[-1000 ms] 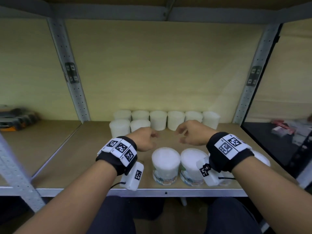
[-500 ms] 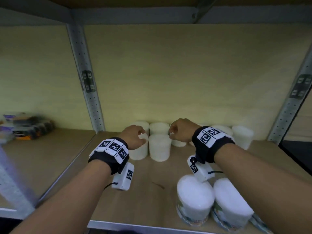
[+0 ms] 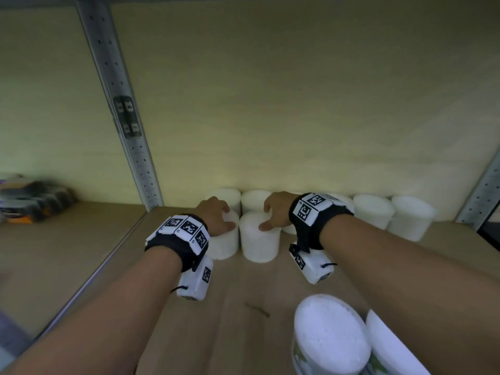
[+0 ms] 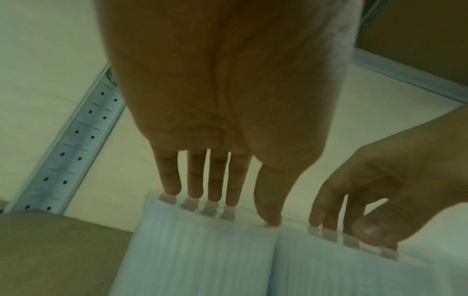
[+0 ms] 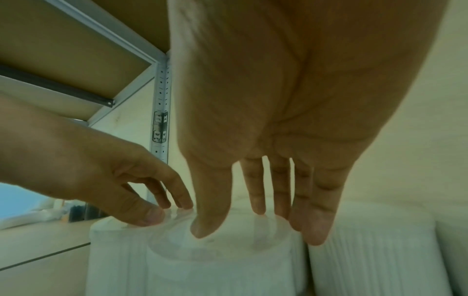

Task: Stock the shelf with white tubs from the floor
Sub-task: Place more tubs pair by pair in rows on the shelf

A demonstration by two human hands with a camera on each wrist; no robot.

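Tubs up front first: two white ones with printed labels (image 3: 331, 336) sit at the near edge of the shelf (image 3: 235, 293), low right in the head view, untouched and closer to the right arm. Further in, each hand is on top of its own upright tub in the second row, and the two tubs are touching side by side. Left hand (image 3: 216, 215) has its fingers and thumb hooked over the rim of the left tub (image 3: 224, 244); right hand (image 3: 274, 212) is clamped the same way on the right tub (image 3: 259, 242), fingertips (image 5: 258, 208) pressing its top. Both tubs sit straight below the palms, so I'd guess any nudge goes back toward the back row (image 3: 373, 209) lined up along the wall.
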